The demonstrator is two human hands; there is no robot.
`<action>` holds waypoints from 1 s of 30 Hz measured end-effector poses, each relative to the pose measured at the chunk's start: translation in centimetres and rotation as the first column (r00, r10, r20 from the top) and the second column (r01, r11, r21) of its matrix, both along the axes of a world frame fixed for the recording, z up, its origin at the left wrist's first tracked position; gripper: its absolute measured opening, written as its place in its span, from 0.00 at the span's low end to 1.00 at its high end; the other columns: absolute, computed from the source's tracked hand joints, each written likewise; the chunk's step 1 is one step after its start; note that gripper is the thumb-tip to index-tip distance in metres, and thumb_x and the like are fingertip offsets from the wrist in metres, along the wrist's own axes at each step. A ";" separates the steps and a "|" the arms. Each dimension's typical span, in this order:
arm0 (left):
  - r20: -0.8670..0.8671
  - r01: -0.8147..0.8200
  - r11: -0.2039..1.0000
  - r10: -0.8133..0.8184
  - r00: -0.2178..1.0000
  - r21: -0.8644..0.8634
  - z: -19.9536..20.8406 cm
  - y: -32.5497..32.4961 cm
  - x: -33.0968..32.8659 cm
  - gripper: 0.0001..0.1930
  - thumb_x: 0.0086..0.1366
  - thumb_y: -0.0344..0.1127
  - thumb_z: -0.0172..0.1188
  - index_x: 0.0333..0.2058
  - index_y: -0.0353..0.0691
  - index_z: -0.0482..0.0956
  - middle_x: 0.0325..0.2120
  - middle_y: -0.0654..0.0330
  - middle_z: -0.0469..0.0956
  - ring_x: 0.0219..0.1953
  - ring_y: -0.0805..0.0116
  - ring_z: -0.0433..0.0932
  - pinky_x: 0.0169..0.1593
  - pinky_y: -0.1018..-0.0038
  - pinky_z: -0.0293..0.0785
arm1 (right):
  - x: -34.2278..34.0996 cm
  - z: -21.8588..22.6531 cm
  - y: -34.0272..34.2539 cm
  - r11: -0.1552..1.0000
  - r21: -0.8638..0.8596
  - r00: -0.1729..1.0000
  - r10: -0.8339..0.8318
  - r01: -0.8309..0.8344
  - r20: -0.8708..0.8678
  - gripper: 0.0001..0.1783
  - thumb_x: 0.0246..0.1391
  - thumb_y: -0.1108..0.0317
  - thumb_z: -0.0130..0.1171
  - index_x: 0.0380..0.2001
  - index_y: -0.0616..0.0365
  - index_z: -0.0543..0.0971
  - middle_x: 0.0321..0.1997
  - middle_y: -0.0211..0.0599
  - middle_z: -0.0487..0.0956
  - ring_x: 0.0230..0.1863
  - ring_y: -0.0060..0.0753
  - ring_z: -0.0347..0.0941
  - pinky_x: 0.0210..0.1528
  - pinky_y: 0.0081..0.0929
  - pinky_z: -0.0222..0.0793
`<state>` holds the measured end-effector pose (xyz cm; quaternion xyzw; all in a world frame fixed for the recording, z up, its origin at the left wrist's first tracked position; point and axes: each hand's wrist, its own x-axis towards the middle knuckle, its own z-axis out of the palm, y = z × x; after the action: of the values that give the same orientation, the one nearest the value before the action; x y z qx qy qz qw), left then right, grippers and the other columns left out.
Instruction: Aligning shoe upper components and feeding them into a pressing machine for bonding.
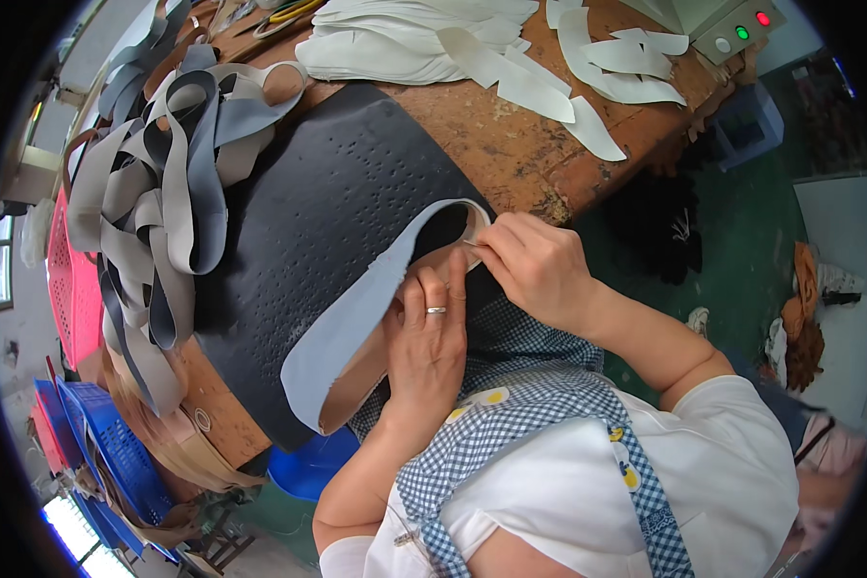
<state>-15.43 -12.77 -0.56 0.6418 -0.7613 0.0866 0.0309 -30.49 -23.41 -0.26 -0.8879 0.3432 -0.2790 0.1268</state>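
A wide fabric band, blue-grey outside and beige inside, stands in a loop over the near edge of a black mat pitted with small holes. My left hand, with a ring on one finger, presses its fingers against the band's inner side and steadies it. At the loop's right end, my right hand pinches the band's edge between thumb and forefinger. Whether a small tool or thread sits in that pinch is too small to tell. Left of the mat lies a tangled heap of grey and blue-grey strips.
White cut pieces lie stacked and scattered on the worn wooden table. Yellow-handled scissors rest at the far edge. A box with lit buttons stands far right. Pink and blue baskets are at left.
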 end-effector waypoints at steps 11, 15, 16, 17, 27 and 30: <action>-0.822 -0.140 0.988 0.021 0.570 -0.071 -0.6 -4.0 -1.1 0.15 0.59 0.20 0.60 0.46 0.35 0.77 0.39 0.51 0.73 0.39 0.52 0.76 0.40 0.62 0.75 | 0.3 0.6 -0.6 0.992 -0.102 0.993 0.082 -0.073 0.084 0.09 0.43 0.74 0.65 0.32 0.61 0.81 0.43 0.37 0.76 0.47 0.42 0.71 0.48 0.37 0.67; -0.832 -0.189 0.981 0.065 0.550 -0.048 -1.0 -4.3 -0.6 0.08 0.59 0.19 0.57 0.37 0.35 0.74 0.36 0.52 0.75 0.38 0.50 0.77 0.40 0.61 0.74 | -0.2 0.4 -0.8 0.992 -0.112 0.998 0.049 -0.052 -0.026 0.08 0.44 0.73 0.66 0.31 0.58 0.81 0.42 0.33 0.77 0.46 0.41 0.71 0.48 0.35 0.65; -0.838 -0.188 0.982 0.072 0.541 -0.037 -1.1 -4.1 -0.3 0.08 0.60 0.19 0.57 0.37 0.36 0.74 0.35 0.52 0.76 0.37 0.50 0.77 0.40 0.61 0.74 | -0.3 0.3 -0.8 0.993 -0.112 0.999 0.044 -0.047 -0.029 0.08 0.44 0.73 0.66 0.31 0.58 0.81 0.42 0.33 0.77 0.46 0.41 0.71 0.48 0.35 0.65; -0.842 -0.187 0.982 0.079 0.533 -0.026 -1.1 -3.7 -0.2 0.08 0.60 0.19 0.56 0.38 0.36 0.74 0.33 0.52 0.77 0.37 0.49 0.77 0.40 0.60 0.74 | -0.4 0.1 -0.8 0.991 -0.134 0.998 0.015 -0.024 -0.065 0.08 0.43 0.73 0.66 0.31 0.58 0.81 0.41 0.32 0.77 0.45 0.40 0.71 0.48 0.35 0.64; -0.922 -0.304 0.953 0.098 0.375 -0.022 -1.1 0.4 0.4 0.22 0.66 0.19 0.56 0.57 0.26 0.66 0.44 0.45 0.77 0.43 0.56 0.81 0.47 0.68 0.79 | 0.5 -0.6 -0.8 0.983 0.094 0.985 0.148 -0.157 0.091 0.17 0.35 0.81 0.61 0.35 0.64 0.76 0.38 0.42 0.74 0.43 0.45 0.71 0.44 0.38 0.71; -0.866 -0.268 0.963 0.119 0.486 -0.018 -1.8 0.5 0.4 0.21 0.64 0.19 0.57 0.55 0.26 0.68 0.45 0.44 0.76 0.42 0.54 0.81 0.46 0.67 0.78 | 0.1 0.5 -1.2 0.951 0.263 0.980 0.124 -0.162 0.157 0.16 0.40 0.83 0.60 0.37 0.65 0.75 0.38 0.43 0.74 0.42 0.47 0.73 0.45 0.35 0.71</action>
<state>-14.98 -12.31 -2.40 0.6775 -0.5595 -0.1818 0.4414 -30.40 -24.56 0.25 -0.8628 0.3034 -0.2798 0.2919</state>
